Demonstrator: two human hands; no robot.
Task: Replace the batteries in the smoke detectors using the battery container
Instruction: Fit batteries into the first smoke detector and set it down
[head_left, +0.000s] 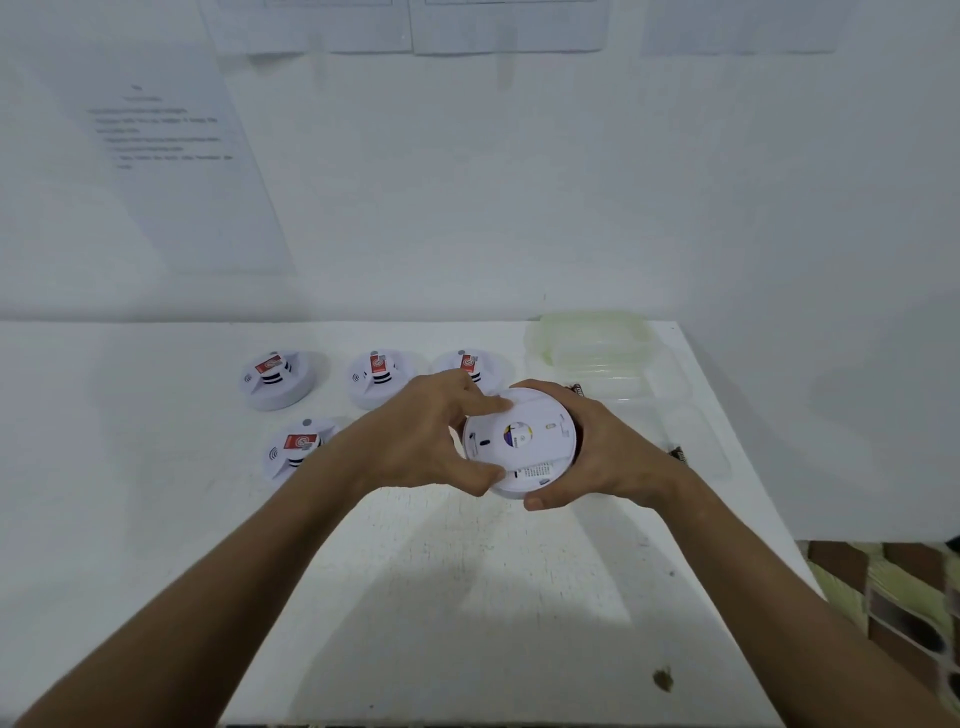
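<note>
Both your hands grip one white smoke detector (521, 441) above the desk (441, 597), underside facing you; your left hand (431, 436) pinches its left rim; your right hand (597, 457) wraps its right edge; the battery container (613, 364) sits behind.

light: bright, cool, even | shadows: soft, beneath forearms on table (156, 519) | blur: wall paper (171, 156) text | edges: wide-angle bowing

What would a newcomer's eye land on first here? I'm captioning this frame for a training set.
First, the round white plastic smoke detector held underside-up above the white table, gripped by the left hand and right hand. Next, four white smoke detectors with red labels lying behind and left of the hands. At the far right corner sits a clear plastic battery container.
</note>
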